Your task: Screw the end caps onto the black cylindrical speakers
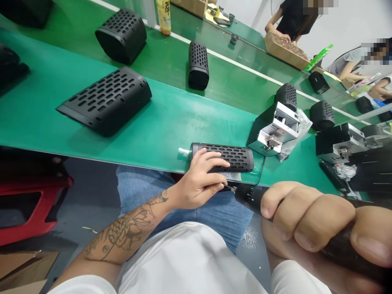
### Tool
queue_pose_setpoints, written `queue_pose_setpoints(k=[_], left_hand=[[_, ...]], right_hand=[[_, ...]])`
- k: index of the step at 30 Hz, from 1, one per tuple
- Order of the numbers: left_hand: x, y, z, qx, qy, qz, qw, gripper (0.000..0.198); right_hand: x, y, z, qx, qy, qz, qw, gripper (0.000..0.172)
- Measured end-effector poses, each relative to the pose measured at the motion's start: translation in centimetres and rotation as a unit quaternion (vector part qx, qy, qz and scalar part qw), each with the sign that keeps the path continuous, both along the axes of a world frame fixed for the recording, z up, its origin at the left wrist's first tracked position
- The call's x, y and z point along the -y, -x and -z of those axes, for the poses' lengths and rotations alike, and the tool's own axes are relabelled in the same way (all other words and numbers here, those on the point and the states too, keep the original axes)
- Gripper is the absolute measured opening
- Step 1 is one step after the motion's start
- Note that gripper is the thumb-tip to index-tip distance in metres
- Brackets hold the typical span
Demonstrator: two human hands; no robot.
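My left hand (199, 181) rests on a black perforated casing (239, 157) lying on its side near the bench edge. Its outer fingers stretch over the slotted face, while thumb and index finger come together at the tip of a bit. Whatever sits in that pinch is too small to make out. Wrapped in my right hand (309, 220) is a black electric screwdriver (249, 197), close to the camera and angled so its bit meets the left fingertips. Just past the casing stands a black and silver screw feeder (274, 130).
On the green bench (171, 118) lies a larger perforated casing (107, 100). More casings, including an upright one (198, 65), stand on the green strip behind, near a yellow bottle (164, 16). A second feeder (339, 143) is at right, a red stool (33, 204) below left. Co-workers sit opposite.
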State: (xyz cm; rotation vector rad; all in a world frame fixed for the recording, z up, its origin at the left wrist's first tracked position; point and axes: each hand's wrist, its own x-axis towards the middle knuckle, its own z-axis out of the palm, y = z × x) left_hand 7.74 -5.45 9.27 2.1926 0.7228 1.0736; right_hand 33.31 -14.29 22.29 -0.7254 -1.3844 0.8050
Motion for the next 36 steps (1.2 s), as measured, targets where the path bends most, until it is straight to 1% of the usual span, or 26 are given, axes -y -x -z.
queue_pose_setpoints(k=[1,3,5,7,9,11,12,13,14,15,17,19,21,24,26,28,31,36], left_hand=[[0.0,0.0,-0.1,0.001,0.0,0.003,1.0,0.025],[0.0,0.1,-0.1,0.007,-0.002,0.01,1.0,0.025],[-0.1,0.1,-0.1,0.013,0.002,0.019,1.0,0.025],[-0.1,0.1,-0.1,0.016,0.018,0.037,0.999,0.025],[0.0,0.0,-0.1,0.023,0.039,0.066,0.997,0.027],[0.3,-0.1,-0.2,0.036,0.047,0.095,0.994,0.031],[0.4,0.0,-0.2,0.041,0.043,0.102,0.993,0.031],[0.4,0.1,-0.2,0.041,0.033,0.101,0.994,0.029],[0.4,0.3,-0.1,0.036,0.018,0.091,0.995,0.029],[0.2,0.6,0.1,0.027,0.001,0.07,0.997,0.037],[-0.6,1.6,1.0,0.006,-0.029,0.012,0.999,0.069],[-1.9,2.9,2.3,-0.008,-0.033,-0.036,0.999,0.095],[-3.5,4.1,3.9,-0.009,-0.003,-0.047,0.999,0.112],[-5.2,5.0,6.0,0.009,0.056,-0.019,0.998,0.126],[-5.7,5.0,6.8,0.018,0.077,-0.01,0.997,0.129],[-5.8,4.8,7.2,0.023,0.086,-0.013,0.996,0.128],[-5.7,4.5,7.2,0.028,0.081,-0.014,0.996,0.125],[-6.0,4.7,7.1,0.019,0.084,-0.013,0.996,0.119]], right_hand=[[-0.2,0.3,0.3,-0.012,-0.031,0.004,0.999,0.041],[-0.6,0.7,0.9,-0.027,-0.07,0.01,0.997,0.03],[-0.6,0.9,1.1,-0.03,-0.073,0.013,0.997,0.026],[-0.4,0.9,1.2,-0.032,-0.068,0.011,0.997,0.027],[0.0,0.9,1.1,-0.032,-0.061,0.0,0.998,0.035],[0.4,0.8,1.1,-0.022,-0.047,-0.018,0.999,0.052],[0.4,0.8,1.1,-0.019,-0.046,-0.023,0.998,0.059],[0.2,0.8,1.1,-0.017,-0.045,-0.026,0.998,0.062],[-0.1,0.9,1.0,-0.017,-0.043,-0.023,0.999,0.061],[-0.7,1.0,0.9,-0.016,-0.038,-0.015,0.999,0.057],[-2.5,1.5,0.7,-0.009,-0.023,0.003,1.0,0.046],[-4.9,2.1,0.7,-0.002,-0.033,0.009,0.999,0.04],[-7.3,2.6,1.0,-0.002,-0.056,0.01,0.998,0.039],[-9.8,2.9,2.0,-0.016,-0.062,0.016,0.998,0.043],[-10.6,2.9,2.7,-0.028,-0.053,0.013,0.998,0.043],[-10.9,2.9,3.2,-0.032,-0.047,0.009,0.998,0.043],[-11.1,3.0,3.5,-0.033,-0.036,0.007,0.999,0.044],[-11.3,3.1,3.6,-0.026,-0.023,-0.019,0.999,0.049]])
